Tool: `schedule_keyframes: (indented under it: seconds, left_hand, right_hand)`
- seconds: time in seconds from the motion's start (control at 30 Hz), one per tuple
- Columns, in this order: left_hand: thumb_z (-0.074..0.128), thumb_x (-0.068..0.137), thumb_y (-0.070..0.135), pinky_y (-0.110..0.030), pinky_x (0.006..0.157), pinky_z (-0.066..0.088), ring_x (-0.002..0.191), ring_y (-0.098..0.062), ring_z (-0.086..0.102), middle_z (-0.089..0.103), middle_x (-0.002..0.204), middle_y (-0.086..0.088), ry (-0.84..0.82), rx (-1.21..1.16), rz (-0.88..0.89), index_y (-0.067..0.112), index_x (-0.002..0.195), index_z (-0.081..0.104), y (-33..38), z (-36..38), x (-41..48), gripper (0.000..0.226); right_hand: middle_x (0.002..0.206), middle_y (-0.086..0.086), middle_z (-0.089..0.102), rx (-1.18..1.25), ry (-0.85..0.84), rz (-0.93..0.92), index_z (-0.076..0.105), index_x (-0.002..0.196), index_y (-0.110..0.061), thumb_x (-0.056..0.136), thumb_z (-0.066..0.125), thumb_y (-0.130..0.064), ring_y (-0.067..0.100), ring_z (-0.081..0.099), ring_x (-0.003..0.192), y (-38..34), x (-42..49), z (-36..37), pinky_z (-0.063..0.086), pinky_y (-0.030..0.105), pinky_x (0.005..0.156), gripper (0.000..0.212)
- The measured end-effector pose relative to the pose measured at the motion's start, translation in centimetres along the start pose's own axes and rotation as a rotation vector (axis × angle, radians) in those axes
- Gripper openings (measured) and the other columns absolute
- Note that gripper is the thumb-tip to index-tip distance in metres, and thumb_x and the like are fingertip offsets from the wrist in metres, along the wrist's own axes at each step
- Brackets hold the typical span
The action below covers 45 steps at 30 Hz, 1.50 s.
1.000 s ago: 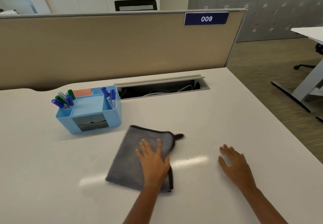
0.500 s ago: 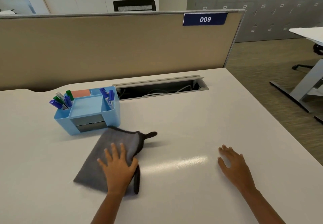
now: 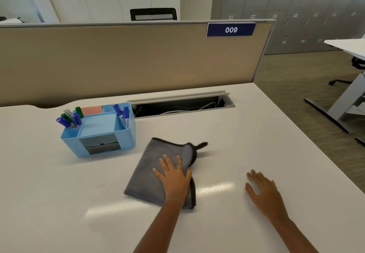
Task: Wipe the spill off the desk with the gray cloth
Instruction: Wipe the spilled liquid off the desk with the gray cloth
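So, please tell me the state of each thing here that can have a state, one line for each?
gray cloth: folded, flat on the desk, under the left hand.
left hand: open, palm pressed on the cloth.
right hand: open, flat on the bare desk, holding nothing.
desk: no spill visible, only light glare.
blue organizer: upright, markers in side compartments, middle tray empty.
cable hatch: open, cables inside.

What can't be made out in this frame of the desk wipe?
- Spill: none visible on the desk in the head view; only glare streaks show.
- Desk under the gray cloth: covered by the cloth and the left hand.
- Right hand palm: faces down, hidden.
- Cable tray contents: dark, only pale cables show.
- Marker label: too small to read.
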<state>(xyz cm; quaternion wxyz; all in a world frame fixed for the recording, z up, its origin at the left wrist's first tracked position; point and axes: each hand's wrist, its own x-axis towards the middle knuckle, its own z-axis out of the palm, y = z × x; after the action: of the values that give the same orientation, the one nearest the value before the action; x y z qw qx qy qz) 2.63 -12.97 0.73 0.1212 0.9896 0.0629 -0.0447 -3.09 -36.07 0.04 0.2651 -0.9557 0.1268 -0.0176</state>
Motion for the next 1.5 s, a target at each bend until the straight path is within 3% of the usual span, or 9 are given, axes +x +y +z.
schedule_keyframes:
  seconds: [0.17, 0.3, 0.43, 0.63, 0.83, 0.93, 1.03, 1.37, 1.5]
  left_hand:
    - [0.002, 0.093, 0.052, -0.056, 0.109, 0.001, 0.108, -0.037, 0.064, 0.067, 0.116, -0.020, -0.071, 0.016, 0.260, 0.015, 0.112, 0.067, 3.1, 2.3, -2.5, 0.077]
    - [-0.020, 0.072, 0.064, -0.046, 0.117, 0.012, 0.141, -0.029, 0.029, 0.031, 0.152, -0.011, -0.108, -0.066, 0.337, 0.019, 0.138, 0.040, 0.3, -0.3, -2.6, 0.099]
    - [0.032, 0.085, 0.038, -0.041, 0.083, 0.055, 0.108, -0.025, 0.066, 0.066, 0.122, -0.007, -0.105, 0.033, 0.276, 0.022, 0.114, 0.064, -5.3, -0.6, -2.2, 0.046]
    - [0.001, 0.097, 0.040, -0.038, 0.107, 0.033, 0.118, -0.034, 0.055, 0.064, 0.122, -0.018, 0.092, 0.066, 0.186, 0.017, 0.126, 0.045, -11.1, -1.1, -2.3, 0.058]
    - [0.001, 0.097, 0.035, -0.033, 0.113, 0.024, 0.120, -0.034, 0.054, 0.061, 0.125, -0.021, 0.184, 0.044, 0.115, 0.011, 0.128, 0.044, -13.9, -1.6, -2.6, 0.059]
    - [0.002, 0.097, 0.036, -0.022, 0.115, -0.002, 0.121, -0.032, 0.053, 0.062, 0.125, -0.019, 0.213, 0.074, 0.131, 0.013, 0.128, 0.043, -14.5, -2.2, -2.5, 0.057]
    - [0.001, 0.097, 0.038, -0.038, 0.108, 0.029, 0.113, -0.038, 0.060, 0.062, 0.123, -0.022, 0.215, 0.017, 0.041, 0.008, 0.124, 0.052, -15.7, -2.9, -2.9, 0.065]
    - [0.005, 0.083, 0.048, -0.050, 0.112, 0.025, 0.136, -0.036, 0.035, 0.040, 0.145, -0.019, 0.252, -0.108, -0.105, 0.010, 0.135, 0.045, -20.9, -2.4, -3.9, 0.075]
    - [0.006, 0.082, 0.047, -0.038, 0.118, 0.011, 0.144, -0.025, 0.021, 0.028, 0.153, -0.010, 0.236, -0.238, -0.088, 0.016, 0.140, 0.036, -20.9, -1.9, -4.3, 0.072]
  right_hand:
    - [0.139, 0.006, 0.050, 0.151, 0.013, -0.018, 0.052, 0.128, -0.012, 0.091, 0.053, -0.017, 0.020, 0.044, 0.130, -3.0, -0.3, -0.9, 0.029, 0.025, 0.108, 0.037]
    - [0.124, 0.010, 0.061, 0.247, 0.109, -0.338, 0.060, 0.117, -0.004, 0.085, 0.043, -0.023, 0.009, 0.046, 0.118, -9.7, -2.5, 1.2, 0.021, -0.003, 0.100, 0.041]
    - [0.146, 0.012, 0.039, 0.120, -0.160, -0.533, 0.043, 0.135, -0.006, 0.087, 0.033, -0.034, 0.023, 0.030, 0.139, -15.4, -3.7, 5.6, 0.025, 0.031, 0.116, 0.056]
    - [0.156, 0.013, -0.012, -0.271, -0.520, -0.457, -0.002, 0.146, -0.027, 0.062, 0.022, -0.087, 0.032, -0.016, 0.143, -17.7, -2.7, 8.2, -0.013, 0.058, 0.111, 0.106]
    - [0.122, 0.000, 0.066, -0.449, -0.330, -0.471, 0.042, 0.121, -0.034, 0.060, 0.029, -0.060, 0.025, 0.065, 0.108, -16.2, -1.8, 9.0, 0.048, 0.062, 0.078, 0.068]
    - [0.144, -0.005, 0.044, -0.409, -0.348, -0.439, 0.036, 0.136, -0.034, 0.065, 0.021, -0.058, 0.033, 0.043, 0.131, -15.2, 0.3, 7.5, 0.030, 0.073, 0.092, 0.076]
    - [0.157, -0.014, 0.005, -0.341, -0.239, -0.304, 0.010, 0.144, -0.039, 0.085, 0.022, -0.056, 0.029, 0.000, 0.145, -12.1, 3.3, 6.3, 0.004, 0.068, 0.108, 0.063]
    - [0.150, -0.008, 0.032, -0.402, -0.012, -0.184, 0.021, 0.142, -0.035, 0.081, 0.039, -0.038, 0.037, 0.043, 0.128, -4.1, -1.4, 3.5, 0.035, 0.076, 0.088, 0.064]
    - [0.155, -0.021, -0.011, -0.400, 0.049, -0.392, 0.003, 0.142, -0.044, 0.056, 0.037, -0.048, 0.032, 0.020, 0.136, -6.8, -6.2, 7.5, 0.029, 0.072, 0.090, 0.093]
